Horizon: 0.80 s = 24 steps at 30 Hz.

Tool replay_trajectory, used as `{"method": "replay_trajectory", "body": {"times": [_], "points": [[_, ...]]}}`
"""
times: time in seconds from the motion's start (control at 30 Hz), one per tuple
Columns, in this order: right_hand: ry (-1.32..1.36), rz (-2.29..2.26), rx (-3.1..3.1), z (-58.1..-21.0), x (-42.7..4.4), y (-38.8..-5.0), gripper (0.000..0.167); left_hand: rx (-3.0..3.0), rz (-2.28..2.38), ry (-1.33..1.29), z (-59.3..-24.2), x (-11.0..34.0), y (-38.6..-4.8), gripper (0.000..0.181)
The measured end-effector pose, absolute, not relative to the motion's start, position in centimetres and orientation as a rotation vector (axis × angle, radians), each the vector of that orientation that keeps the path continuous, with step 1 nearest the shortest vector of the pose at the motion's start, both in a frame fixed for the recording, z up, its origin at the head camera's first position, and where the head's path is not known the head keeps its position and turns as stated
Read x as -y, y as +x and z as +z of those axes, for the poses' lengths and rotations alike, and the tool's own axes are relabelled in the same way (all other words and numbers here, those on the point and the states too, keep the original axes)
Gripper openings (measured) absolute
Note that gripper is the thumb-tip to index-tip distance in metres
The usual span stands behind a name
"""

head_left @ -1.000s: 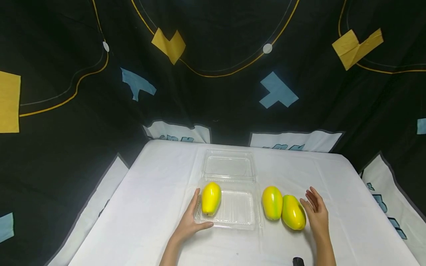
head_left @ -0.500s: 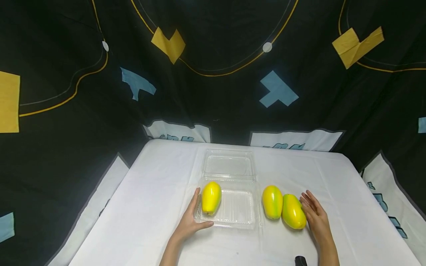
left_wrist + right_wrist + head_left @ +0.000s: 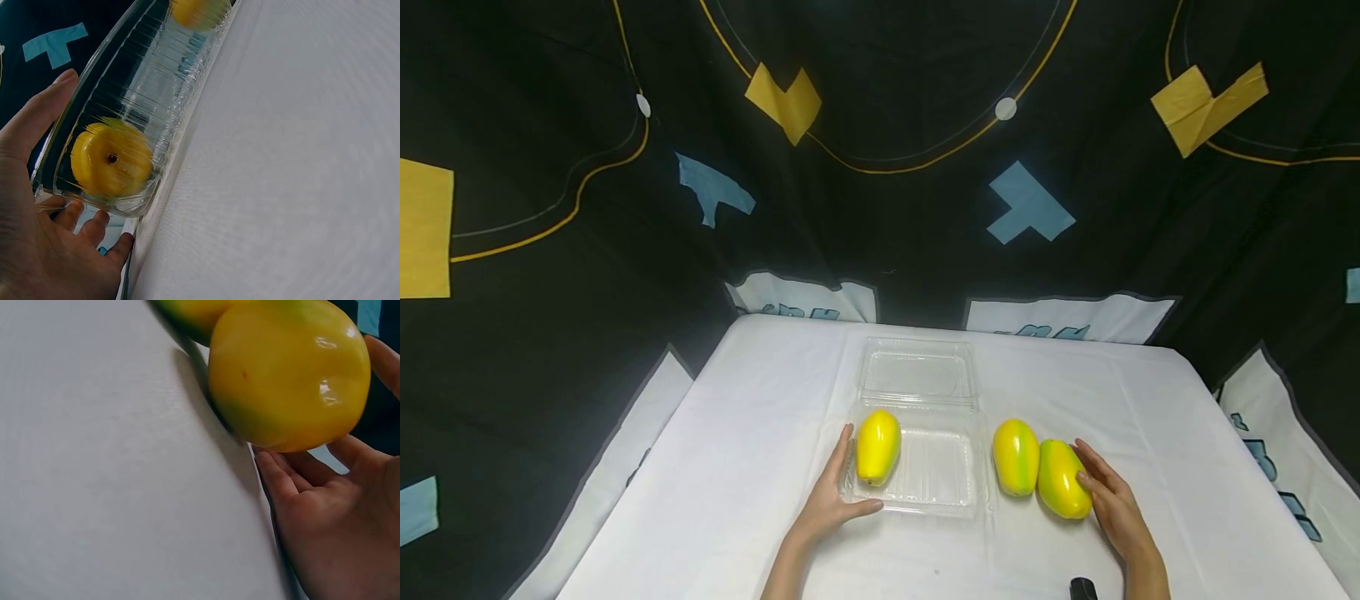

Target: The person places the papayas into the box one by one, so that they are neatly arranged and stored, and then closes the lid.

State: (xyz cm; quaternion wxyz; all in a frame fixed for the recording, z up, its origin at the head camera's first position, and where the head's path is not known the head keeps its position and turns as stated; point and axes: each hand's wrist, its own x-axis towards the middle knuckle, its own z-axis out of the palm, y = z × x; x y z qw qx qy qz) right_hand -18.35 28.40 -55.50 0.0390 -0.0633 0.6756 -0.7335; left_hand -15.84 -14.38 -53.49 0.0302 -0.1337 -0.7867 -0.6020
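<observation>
A clear plastic clamshell box (image 3: 937, 467) lies unfolded on the table, with one glossy yellow papaya (image 3: 877, 448) in the left part of its near half. My left hand (image 3: 827, 504) spans the box's near left corner, thumb along the front edge and fingers by the left side. In the left wrist view the box (image 3: 140, 103) tells the same, its rim beside the thumb. Two more papayas lie right of the box, the left one (image 3: 1016, 458) against the right one (image 3: 1063, 481). My right hand (image 3: 1116, 508) is at the right papaya's side, thumb and fingertips touching or nearly touching it.
The box's lid (image 3: 917, 371) lies flat behind its base. A black object (image 3: 1082, 588) shows at the bottom edge, left of my right wrist. White cloth covers the table (image 3: 775, 383), and a dark curtain (image 3: 880, 233) hangs behind it.
My right hand has come in toward the right papaya, its thumb and fingers turning leftward to the fruit's side. The left hand, box and papayas stay in place.
</observation>
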Motion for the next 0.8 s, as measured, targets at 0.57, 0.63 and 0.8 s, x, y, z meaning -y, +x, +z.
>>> {"method": "replay_trajectory", "body": {"times": [0.57,0.63,0.8], "points": [[-0.238,-2.156,-2.071,-56.0,-28.7,-18.3,0.063,2.468,-1.879,-0.347,-51.8,14.1,-15.1,0.111],[-0.212,-2.140,-2.094,-55.9,-28.6,-18.3,0.064,2.461,-1.878,-0.354,-51.7,14.0,-15.1,0.111],[-0.170,-2.119,-2.101,-55.7,-28.5,-18.4,0.067,2.459,-1.857,-0.371,-51.6,14.0,-15.2,0.111]]}}
